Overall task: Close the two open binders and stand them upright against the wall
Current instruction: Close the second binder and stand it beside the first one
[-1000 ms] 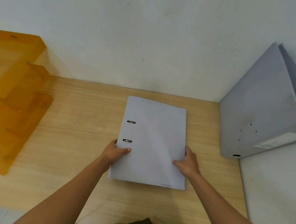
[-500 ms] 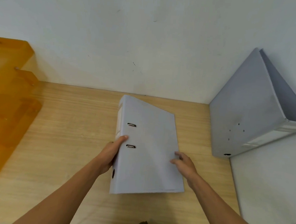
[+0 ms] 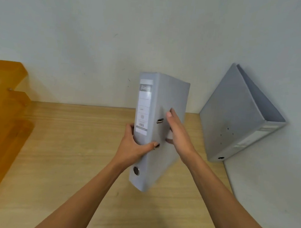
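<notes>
A closed grey binder (image 3: 172, 97) is raised off the wooden desk (image 3: 63, 152), tilted, with its labelled spine facing me. My left hand (image 3: 133, 146) wraps around the spine near its lower half, thumb on the cover. My right hand (image 3: 178, 133) lies flat against the cover's right side, fingers stretched. A second grey binder (image 3: 235, 116) stands closed in the right corner, leaning against the side wall (image 3: 275, 176), spine down to the right.
An orange translucent tiered tray (image 3: 5, 114) stands at the left of the desk. The pale back wall (image 3: 97, 47) runs behind the desk. Bare wood lies between the tray and the held binder.
The binder lay flat on the desk a second ago. Both hands have tipped it up by the spine and lifted it toward the back wall.
</notes>
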